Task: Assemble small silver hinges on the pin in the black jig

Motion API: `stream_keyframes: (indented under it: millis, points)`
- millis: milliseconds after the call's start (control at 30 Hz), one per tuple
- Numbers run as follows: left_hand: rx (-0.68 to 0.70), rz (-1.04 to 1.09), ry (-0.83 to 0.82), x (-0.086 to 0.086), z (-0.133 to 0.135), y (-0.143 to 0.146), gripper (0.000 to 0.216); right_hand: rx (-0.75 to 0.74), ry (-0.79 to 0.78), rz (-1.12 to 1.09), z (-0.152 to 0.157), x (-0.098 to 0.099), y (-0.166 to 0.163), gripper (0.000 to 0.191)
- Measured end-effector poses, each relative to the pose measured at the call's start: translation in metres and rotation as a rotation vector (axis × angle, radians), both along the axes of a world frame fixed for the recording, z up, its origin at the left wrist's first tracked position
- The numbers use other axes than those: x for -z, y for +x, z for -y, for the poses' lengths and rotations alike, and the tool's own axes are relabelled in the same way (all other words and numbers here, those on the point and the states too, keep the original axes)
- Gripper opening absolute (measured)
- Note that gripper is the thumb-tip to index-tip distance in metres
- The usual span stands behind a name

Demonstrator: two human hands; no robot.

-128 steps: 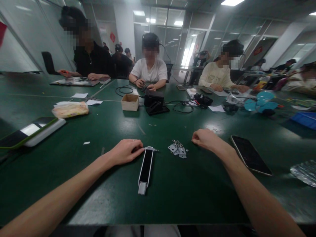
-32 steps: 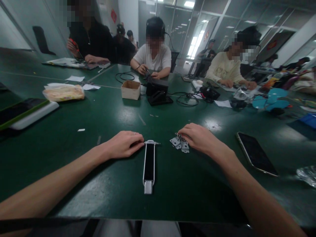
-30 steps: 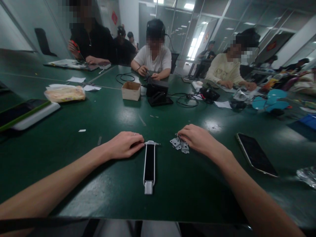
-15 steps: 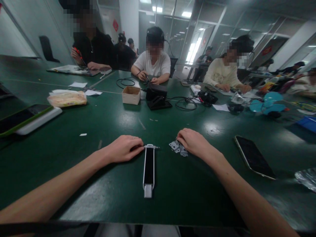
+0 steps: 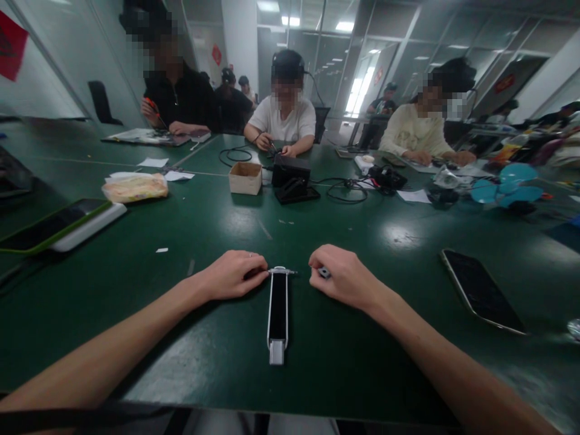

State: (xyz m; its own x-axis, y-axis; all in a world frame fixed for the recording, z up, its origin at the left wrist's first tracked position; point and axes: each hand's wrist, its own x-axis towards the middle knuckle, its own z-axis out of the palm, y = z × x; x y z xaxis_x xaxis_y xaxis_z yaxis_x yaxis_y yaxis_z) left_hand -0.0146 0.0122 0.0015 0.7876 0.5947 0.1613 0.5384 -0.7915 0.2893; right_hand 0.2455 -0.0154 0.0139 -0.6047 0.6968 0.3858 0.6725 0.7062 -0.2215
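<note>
A long narrow device with a black face and white frame (image 5: 278, 308) lies lengthwise on the green table, a silvery block at its near end. Across its far end runs a thin metal rod (image 5: 290, 272). My left hand (image 5: 238, 273), thumb and fingertips closed, pinches the rod's left end. Right of the device, my right hand (image 5: 338, 275) is curled with its knuckles up. A small grey metal plate with a hole (image 5: 323, 272) shows inside the curl of its fingers. Any other plates are hidden by that hand.
A phone (image 5: 483, 290) lies to the right, a green-edged tablet (image 5: 57, 223) to the left. Farther back stand a small cardboard box (image 5: 245, 179), a black stand (image 5: 294, 181), cables and a blue fan (image 5: 510, 184). Several people work across the table (image 5: 203, 217).
My right hand has moved down over the fanned grey plates and curled around, so only one plate piece shows. My left hand stays at the rod. The view has shifted slightly.
</note>
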Motion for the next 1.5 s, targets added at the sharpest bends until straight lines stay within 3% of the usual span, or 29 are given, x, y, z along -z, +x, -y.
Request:
stream_keyframes:
  millis: [100,333,1033,1500]
  points:
    - [0.002,0.014,0.009,0.000,0.000,0.000,0.025,-0.066,-0.087,-0.065,0.006,0.008,-0.015,0.011]
    - [0.005,0.022,0.026,0.002,0.000,-0.001,0.024,0.030,-0.091,-0.218,0.000,0.018,-0.019,0.014]
    - [0.011,0.031,0.035,0.004,0.001,-0.001,0.021,0.002,-0.221,-0.242,0.002,0.018,-0.022,0.009]
    - [0.005,0.025,0.040,0.002,0.002,0.000,0.022,-0.008,-0.133,-0.255,0.002,0.022,-0.028,0.012]
